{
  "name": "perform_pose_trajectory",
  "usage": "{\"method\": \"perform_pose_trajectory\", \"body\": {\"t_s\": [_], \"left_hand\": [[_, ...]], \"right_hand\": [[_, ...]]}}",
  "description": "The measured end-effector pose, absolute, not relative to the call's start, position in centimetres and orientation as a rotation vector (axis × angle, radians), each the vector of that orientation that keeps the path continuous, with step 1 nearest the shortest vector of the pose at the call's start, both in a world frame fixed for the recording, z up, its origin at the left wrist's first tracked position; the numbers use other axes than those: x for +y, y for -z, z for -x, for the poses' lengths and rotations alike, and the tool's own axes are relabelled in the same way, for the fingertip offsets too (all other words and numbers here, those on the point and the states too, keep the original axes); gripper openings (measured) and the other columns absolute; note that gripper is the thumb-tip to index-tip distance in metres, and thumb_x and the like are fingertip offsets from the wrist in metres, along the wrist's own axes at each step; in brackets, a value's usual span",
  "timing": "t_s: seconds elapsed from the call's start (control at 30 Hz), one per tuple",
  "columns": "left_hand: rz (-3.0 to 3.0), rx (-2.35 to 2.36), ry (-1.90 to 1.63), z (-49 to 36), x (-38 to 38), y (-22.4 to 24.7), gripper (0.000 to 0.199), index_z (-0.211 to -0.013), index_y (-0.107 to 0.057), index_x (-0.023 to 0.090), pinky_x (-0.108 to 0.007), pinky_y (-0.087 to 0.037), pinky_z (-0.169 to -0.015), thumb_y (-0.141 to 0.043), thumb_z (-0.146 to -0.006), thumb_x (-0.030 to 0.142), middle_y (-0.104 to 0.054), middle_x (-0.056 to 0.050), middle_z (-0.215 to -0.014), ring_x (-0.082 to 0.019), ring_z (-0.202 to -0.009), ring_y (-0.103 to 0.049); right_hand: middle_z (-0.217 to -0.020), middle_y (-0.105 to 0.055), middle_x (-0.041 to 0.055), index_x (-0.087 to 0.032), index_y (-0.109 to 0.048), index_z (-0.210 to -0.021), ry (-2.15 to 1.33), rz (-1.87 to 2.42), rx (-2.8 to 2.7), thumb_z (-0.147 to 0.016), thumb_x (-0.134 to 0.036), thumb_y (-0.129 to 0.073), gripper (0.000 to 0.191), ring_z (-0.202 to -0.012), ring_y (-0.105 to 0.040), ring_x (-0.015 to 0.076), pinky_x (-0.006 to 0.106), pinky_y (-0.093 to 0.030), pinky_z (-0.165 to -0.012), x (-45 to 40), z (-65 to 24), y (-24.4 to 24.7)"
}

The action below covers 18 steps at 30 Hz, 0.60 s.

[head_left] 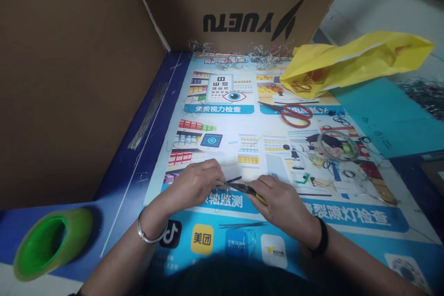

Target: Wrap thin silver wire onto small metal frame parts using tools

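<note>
My right hand point(279, 201) is closed round pliers point(245, 188) with a yellow handle, their dark jaws pointing left. My left hand point(201, 180) pinches a small bunch of thin silvery wire point(225, 188) close to the tips of the jaws. Whether the jaws touch the wire, I cannot tell. A short dark strip point(235, 179) shows just above the pliers. Below both hands, several thin dark rods point(243, 225) lie on the printed poster point(229, 138).
Red-handled scissors point(294, 113) lie beyond my hands, near a yellow bag point(360, 62). At right are a clear tape roll point(338, 145) and loose wires. A bundle of thin rods point(147, 115) and a green tape roll point(52, 243) lie left. Cardboard boxes point(239, 0) stand behind and left.
</note>
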<state>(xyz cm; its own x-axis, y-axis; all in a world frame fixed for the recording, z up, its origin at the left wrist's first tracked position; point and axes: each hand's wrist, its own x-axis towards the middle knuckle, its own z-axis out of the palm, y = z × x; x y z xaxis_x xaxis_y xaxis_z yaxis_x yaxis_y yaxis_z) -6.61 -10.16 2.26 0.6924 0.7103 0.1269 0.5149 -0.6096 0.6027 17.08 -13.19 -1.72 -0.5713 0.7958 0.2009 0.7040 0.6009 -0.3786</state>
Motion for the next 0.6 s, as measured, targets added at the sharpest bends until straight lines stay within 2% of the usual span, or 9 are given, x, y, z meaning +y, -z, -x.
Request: {"method": "perform_pose_trajectory", "body": {"t_s": [0.1,0.43,0.6], "left_hand": [[-2.394,0.938,-0.461,6.61,-10.13,-2.25,0.021,-0.084,-0.056,0.016,-0.025,-0.044,-0.065,-0.038,-0.087,0.008,-0.057,-0.004,-0.080,-0.013,-0.078,-0.053],[-2.321,0.925,-0.523,6.77,-9.99,-2.34,0.019,-0.083,-0.056,0.016,-0.026,-0.043,-0.064,-0.039,-0.090,0.016,-0.055,-0.004,-0.077,-0.013,-0.076,-0.051],[-2.285,0.900,-0.541,6.96,-9.89,-1.96,0.018,-0.088,-0.059,0.016,-0.027,-0.044,-0.067,-0.040,-0.089,0.015,-0.058,-0.005,-0.083,-0.013,-0.080,-0.053]], "right_hand": [[-0.071,-0.058,0.0053,-0.016,-0.061,-0.080,-0.290,1.189,-2.482,-0.088,-0.030,-0.046,0.022,-0.070,-0.053,0.0162,0.028,-0.041,-0.067,-13.16,-17.04,1.82],[-0.074,-0.059,0.0054,-0.016,-0.061,-0.086,-0.417,1.167,-2.410,-0.089,-0.031,-0.045,0.023,-0.072,-0.055,0.0155,0.027,-0.043,-0.064,-12.89,-17.25,1.87],[-0.075,-0.059,0.0065,-0.015,-0.061,-0.085,-0.278,1.189,-2.442,-0.089,-0.027,-0.045,0.021,-0.074,-0.054,0.0167,0.029,-0.044,-0.068,-13.18,-17.03,1.89]]}}
